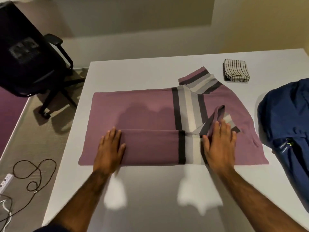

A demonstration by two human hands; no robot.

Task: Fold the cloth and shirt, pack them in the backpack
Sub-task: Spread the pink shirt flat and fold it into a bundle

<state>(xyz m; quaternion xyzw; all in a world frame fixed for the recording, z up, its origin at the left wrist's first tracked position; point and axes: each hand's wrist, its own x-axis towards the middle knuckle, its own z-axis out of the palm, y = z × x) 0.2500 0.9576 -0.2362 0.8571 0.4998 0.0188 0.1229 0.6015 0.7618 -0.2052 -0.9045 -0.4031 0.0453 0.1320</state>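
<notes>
**Pressing the first long fold into the shirt**

While the mauve striped shirt [150, 114] lies spread across the white counter [150, 190], its near edge has been turned up into a long band, and both hands rest on that band. The left hand [110, 148] lies flat and open at the plain end, fingers spread, gripping nothing. The right hand [219, 144] is also open-palmed, pressing where the near sleeve [217, 118] crosses the stripes (its tip stands up a little, not yet flat).

To do this step well, the person would likely hold the band down with one palm and smooth outward with the other, so the crease runs straight and parallel to the counter's edge. The lifted sleeve probably needs laying flat before the far side, with its own sleeve [197, 79] sticking out, gets folded in.

The checked cloth [236, 71] sits already folded near the far edge, apart from the shirt. The blue backpack [284, 124] waits at the right, just beside the shirt's shoulder.
</notes>
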